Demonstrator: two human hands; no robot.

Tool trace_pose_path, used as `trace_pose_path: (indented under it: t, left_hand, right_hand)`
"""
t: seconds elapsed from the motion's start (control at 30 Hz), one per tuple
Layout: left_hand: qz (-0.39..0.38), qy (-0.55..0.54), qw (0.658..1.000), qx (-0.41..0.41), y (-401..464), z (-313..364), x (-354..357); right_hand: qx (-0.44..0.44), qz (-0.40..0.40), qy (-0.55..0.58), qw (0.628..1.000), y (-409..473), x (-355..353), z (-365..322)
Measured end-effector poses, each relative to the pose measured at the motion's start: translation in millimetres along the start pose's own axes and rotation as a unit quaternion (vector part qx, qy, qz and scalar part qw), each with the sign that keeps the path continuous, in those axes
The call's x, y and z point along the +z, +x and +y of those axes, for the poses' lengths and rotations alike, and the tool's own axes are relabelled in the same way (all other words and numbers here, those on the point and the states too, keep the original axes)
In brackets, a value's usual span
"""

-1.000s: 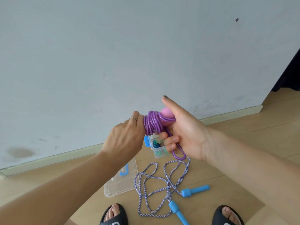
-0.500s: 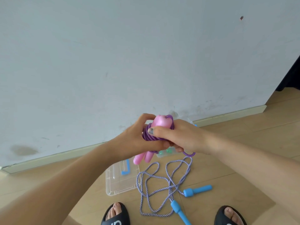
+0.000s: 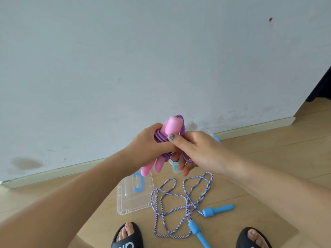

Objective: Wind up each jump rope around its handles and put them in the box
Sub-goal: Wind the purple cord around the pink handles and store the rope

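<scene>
A jump rope with two pink handles (image 3: 172, 127) and a purple cord (image 3: 160, 137) wound around them is held up in front of the wall. My left hand (image 3: 148, 144) grips the wound bundle from the left. My right hand (image 3: 197, 151) holds the cord's last loop (image 3: 187, 158) against the bundle from the right. On the floor below lies a second rope (image 3: 179, 204), blue-and-white twisted, loose and tangled, with two blue handles (image 3: 217, 210). The clear plastic box (image 3: 176, 167) sits by the wall, mostly hidden behind my hands.
The box's clear lid (image 3: 132, 196) with a blue carry handle lies flat on the wooden floor to the left of the loose rope. My two feet in black sandals (image 3: 127, 237) stand at the bottom edge. A pale wall (image 3: 161, 59) rises close ahead.
The pink handles have turned from lying sideways to standing nearly upright. My right hand moved over the bundle and the hanging purple loop has become shorter.
</scene>
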State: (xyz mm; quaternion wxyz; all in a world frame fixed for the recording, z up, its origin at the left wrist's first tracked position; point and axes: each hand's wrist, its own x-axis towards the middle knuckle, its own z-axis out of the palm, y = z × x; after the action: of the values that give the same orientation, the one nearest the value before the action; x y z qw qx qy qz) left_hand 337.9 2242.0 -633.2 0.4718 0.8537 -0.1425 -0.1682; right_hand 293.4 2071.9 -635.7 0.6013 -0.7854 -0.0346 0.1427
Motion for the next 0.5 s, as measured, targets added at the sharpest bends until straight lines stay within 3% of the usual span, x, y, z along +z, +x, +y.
trace_pose_path:
  t: [0.17, 0.3, 0.5]
  left_hand:
    - [0.05, -0.01, 0.998, -0.027, 3.1, -2.5, -6.6]
    - [0.046, -0.003, 0.999, -0.028, 3.0, -2.5, -9.1]
    - [0.047, 0.061, 0.997, -0.021, 1.6, -1.8, -8.6]
  right_hand:
    - [-0.05, 0.062, -0.034, 0.996, -5.6, -4.9, -1.6]
    - [-0.085, 0.078, -0.039, 0.993, -8.4, -7.4, -6.5]
    - [-0.012, 0.096, 0.129, 0.987, -5.5, -10.5, -10.7]
